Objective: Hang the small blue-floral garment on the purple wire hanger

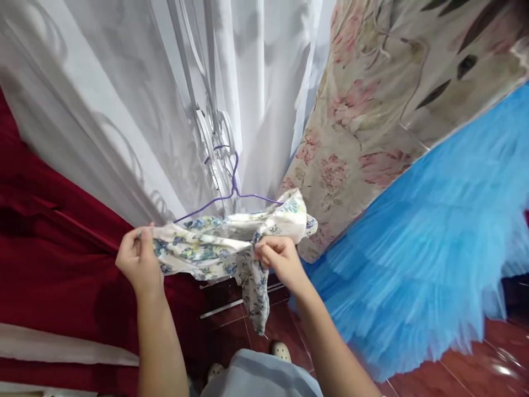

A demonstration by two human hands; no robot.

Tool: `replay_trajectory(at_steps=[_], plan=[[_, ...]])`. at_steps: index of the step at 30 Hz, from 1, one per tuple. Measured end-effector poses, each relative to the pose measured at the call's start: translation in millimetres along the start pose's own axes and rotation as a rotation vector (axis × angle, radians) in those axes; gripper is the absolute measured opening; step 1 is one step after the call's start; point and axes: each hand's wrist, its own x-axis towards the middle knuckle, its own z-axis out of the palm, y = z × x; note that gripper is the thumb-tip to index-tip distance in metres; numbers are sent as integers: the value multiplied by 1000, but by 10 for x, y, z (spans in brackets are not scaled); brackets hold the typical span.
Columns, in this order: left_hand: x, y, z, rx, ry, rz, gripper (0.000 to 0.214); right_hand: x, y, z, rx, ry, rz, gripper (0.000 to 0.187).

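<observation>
A white garment with a blue and yellow floral print [215, 251] hangs from a purple wire hanger [235, 190] in front of me. My left hand [142, 259] pinches the garment's left end between thumb and fingers. My right hand [281, 259] is closed on the cloth right of the middle, where a narrow part of it hangs down. The fabric is stretched between my two hands. One shoulder of the garment lies over the right arm of the hanger. The exact kind of garment cannot be made out.
White curtains [264, 99] fill the back, with several white hangers [212, 138] bunched on a hanging strap. Dark red cloth [53, 248] hangs at left. A floral cloth [347, 127] and a blue tulle skirt [425, 231] hang at right. The floor [285, 331] has reddish tiles.
</observation>
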Motion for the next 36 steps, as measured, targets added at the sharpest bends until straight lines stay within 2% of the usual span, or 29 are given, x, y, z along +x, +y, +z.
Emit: replay_trajectory(at_steps=[1,3,6,8,10,13,14,15,17,19,21,23,25,28,30,32,34,36], plan=[[-48,-185,-37,-66,69,-141,23,-34,38,31,-5,-37,22,30],[-233,-460,-67,-164,111,-371,22,-93,135,65,5,-90,57,28],[-652,-559,-52,-196,8,-527,25,-170,351,-43,20,-87,80,28],[-939,-434,-29,-213,-95,-571,28,-225,533,-220,-14,-62,94,28],[-1187,-205,12,-224,-252,-567,28,-297,703,-426,-86,-59,132,29],[-1487,215,152,-122,-602,-432,21,-449,805,-676,-243,-123,174,21],[-1578,346,227,-62,-719,-367,19,-508,781,-729,-285,-163,159,12],[-1667,463,313,-5,-828,-304,17,-566,732,-765,-308,-207,125,13],[-1842,637,496,62,-1003,-213,17,-666,589,-798,-287,-303,35,42],[-2008,723,654,63,-1107,-196,20,-731,447,-809,-215,-369,-19,53],[-2153,735,743,33,-1123,-247,20,-757,359,-846,-159,-420,5,38],[-2276,697,747,-3,-1083,-329,16,-759,327,-946,-139,-464,71,20],[-2384,625,673,-34,-1070,-410,19,-742,316,-1116,-153,-463,95,26],[-2512,479,473,24,-1114,-459,22,-627,265,-1437,-178,-320,-15,27],[-2542,383,329,165,-1107,-415,24,-445,201,-1609,-188,-212,-129,24],[-2508,324,218,286,-1049,-322,29,-170,133,-1680,-213,-161,-231,22],[-2418,324,166,323,-996,-237,29,163,79,-1625,-238,-182,-303,23],[-2296,382,165,311,-946,-207,30,487,41,-1469,-185,-202,-310,27]])
